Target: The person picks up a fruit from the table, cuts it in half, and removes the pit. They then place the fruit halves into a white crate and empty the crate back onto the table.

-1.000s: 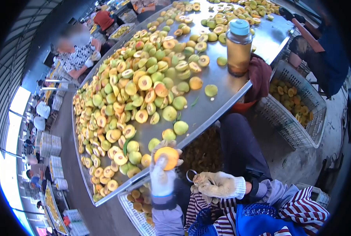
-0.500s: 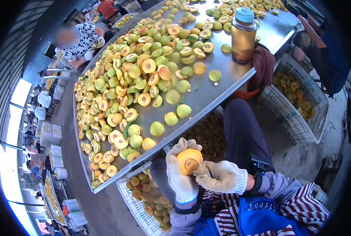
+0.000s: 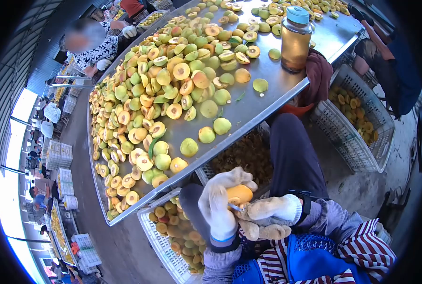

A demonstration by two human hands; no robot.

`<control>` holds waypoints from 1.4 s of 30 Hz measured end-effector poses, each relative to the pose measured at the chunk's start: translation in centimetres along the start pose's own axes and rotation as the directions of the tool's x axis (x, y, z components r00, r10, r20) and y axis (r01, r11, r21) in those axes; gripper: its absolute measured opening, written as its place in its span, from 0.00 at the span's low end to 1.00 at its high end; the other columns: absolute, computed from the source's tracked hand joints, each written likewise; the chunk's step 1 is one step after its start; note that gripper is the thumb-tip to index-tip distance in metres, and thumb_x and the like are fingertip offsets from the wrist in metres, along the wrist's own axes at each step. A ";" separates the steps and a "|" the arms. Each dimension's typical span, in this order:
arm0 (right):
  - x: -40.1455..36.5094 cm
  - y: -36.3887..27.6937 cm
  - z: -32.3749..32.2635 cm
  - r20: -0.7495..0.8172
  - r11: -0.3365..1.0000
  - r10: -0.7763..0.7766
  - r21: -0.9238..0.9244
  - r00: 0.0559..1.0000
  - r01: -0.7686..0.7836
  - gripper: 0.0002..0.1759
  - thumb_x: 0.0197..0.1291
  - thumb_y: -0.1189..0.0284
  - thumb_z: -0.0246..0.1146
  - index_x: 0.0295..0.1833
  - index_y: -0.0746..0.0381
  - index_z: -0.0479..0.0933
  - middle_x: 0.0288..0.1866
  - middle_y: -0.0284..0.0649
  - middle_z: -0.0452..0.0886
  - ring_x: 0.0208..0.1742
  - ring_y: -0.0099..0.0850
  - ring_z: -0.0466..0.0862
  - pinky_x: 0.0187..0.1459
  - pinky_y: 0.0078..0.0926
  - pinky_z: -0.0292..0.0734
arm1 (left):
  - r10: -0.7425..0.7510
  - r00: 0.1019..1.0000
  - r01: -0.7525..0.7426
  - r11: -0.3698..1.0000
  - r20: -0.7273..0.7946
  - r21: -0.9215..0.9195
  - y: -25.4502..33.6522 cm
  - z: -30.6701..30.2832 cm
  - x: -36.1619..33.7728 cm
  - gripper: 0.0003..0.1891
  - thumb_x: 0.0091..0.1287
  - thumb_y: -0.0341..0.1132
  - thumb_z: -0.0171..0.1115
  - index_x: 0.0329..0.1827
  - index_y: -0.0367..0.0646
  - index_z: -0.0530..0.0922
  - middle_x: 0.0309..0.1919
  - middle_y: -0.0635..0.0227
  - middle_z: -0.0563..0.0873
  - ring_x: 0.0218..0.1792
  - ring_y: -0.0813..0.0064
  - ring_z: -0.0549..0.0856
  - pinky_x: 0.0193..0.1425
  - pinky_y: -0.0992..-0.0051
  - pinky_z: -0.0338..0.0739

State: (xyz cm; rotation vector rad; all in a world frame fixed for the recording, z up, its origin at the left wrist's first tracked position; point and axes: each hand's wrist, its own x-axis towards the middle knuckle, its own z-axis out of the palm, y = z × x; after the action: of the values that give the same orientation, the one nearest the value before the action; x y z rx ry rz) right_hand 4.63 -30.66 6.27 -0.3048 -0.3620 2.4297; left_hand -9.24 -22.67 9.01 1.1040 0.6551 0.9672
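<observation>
My left hand (image 3: pixel 219 201), in a whitish knit glove, is wrapped round an orange-yellow peach half (image 3: pixel 240 194). My right hand (image 3: pixel 269 214), gloved too and stained brown, is closed right beside the fruit. A short metal piece of a small pitting tool (image 3: pixel 234 207) shows between the right hand's fingertips and the peach; its handle is hidden in the glove. Both hands are over my lap, below the table's front edge. Cut peach halves (image 3: pixel 173 111) lie heaped on the metal table (image 3: pixel 267 106) ahead.
A bottle with a blue lid (image 3: pixel 296 40) stands on the table near a dark red cloth (image 3: pixel 318 78). White crates with fruit stand at lower left (image 3: pixel 156 236) and right (image 3: pixel 352 154). Below the table edge is a crate of brown scraps (image 3: pixel 244 158). Other people sit nearby.
The peach half has been turned in my left hand and shifted slightly right. My right hand has rotated, its fingers now curled underneath. The looped blade seen on the fruit earlier is mostly hidden.
</observation>
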 end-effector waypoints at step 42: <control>9.3 3.8 1.3 -0.477 0.805 -0.218 -0.581 0.851 -0.119 0.26 0.75 0.48 0.49 0.52 0.60 0.78 0.29 0.33 0.79 0.26 0.22 0.76 0.27 0.21 0.70 | 0.302 0.916 -0.168 -0.305 0.263 0.937 -7.4 -16.5 7.9 0.09 0.46 0.43 0.73 0.26 0.51 0.83 0.26 0.67 0.87 0.38 0.63 0.84 0.48 0.60 0.71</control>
State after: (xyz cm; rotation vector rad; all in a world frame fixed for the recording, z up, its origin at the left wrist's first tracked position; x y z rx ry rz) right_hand -4.98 -27.83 5.04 -1.1948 -0.8621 1.9966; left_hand -17.16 -9.50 -3.40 2.8915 1.4641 0.6123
